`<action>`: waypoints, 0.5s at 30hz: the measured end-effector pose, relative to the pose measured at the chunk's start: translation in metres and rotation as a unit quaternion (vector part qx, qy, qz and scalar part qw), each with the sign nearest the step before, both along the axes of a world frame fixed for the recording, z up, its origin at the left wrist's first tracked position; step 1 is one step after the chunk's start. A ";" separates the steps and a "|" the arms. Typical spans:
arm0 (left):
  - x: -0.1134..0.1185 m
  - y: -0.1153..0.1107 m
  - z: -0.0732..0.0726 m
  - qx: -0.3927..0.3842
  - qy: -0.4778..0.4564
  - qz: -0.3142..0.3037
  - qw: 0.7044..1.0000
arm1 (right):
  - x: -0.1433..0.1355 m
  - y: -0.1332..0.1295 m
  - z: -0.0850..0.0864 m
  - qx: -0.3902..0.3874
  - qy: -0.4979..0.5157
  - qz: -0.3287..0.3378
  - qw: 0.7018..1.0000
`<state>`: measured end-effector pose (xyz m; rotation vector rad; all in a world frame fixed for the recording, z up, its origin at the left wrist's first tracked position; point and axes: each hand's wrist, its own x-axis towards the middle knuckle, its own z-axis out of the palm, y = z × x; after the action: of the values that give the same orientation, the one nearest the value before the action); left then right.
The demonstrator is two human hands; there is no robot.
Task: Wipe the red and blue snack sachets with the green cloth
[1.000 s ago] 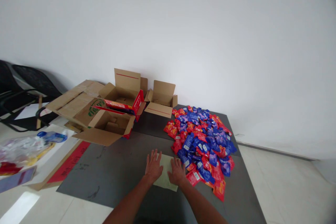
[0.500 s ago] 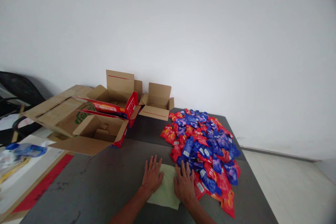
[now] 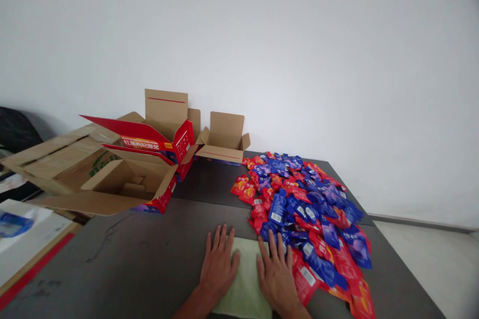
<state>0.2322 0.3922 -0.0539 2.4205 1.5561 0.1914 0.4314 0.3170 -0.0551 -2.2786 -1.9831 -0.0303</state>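
Observation:
A pale green folded cloth (image 3: 245, 281) lies flat on the dark table at the bottom centre. My left hand (image 3: 218, 263) rests over its left edge, palm down with the fingers stretched out. Over the cloth's right edge lies my right hand (image 3: 276, 271), fingers spread, with its fingertips beside the pile of red and blue pouches (image 3: 299, 204). A red pouch (image 3: 305, 279) lies right next to that hand. Neither hand holds anything.
Open cardboard boxes stand at the left and back: a near one (image 3: 138, 179), a red one (image 3: 179, 144) behind it and a smaller one (image 3: 224, 142). A large brown carton (image 3: 71, 159) is further left. The dark table (image 3: 130, 264) meets a white wall.
The view has shifted closer, so the boxes appear further left and the pouches further right. Both hands remain on the cloth, fingers spread.

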 end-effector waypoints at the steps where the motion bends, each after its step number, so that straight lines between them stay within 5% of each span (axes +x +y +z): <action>1: 0.000 -0.001 -0.002 0.005 -0.001 0.001 1.000 | 0.000 -0.001 -0.002 0.007 0.000 0.002 1.000; 15: -0.001 -0.003 -0.037 0.081 -0.008 -0.005 0.997 | 0.002 -0.006 -0.031 0.080 0.009 0.010 0.997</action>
<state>0.2307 0.3897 -0.0909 2.5400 1.5787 0.3454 0.4336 0.3105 -0.0861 -2.1516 -1.9195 -0.1594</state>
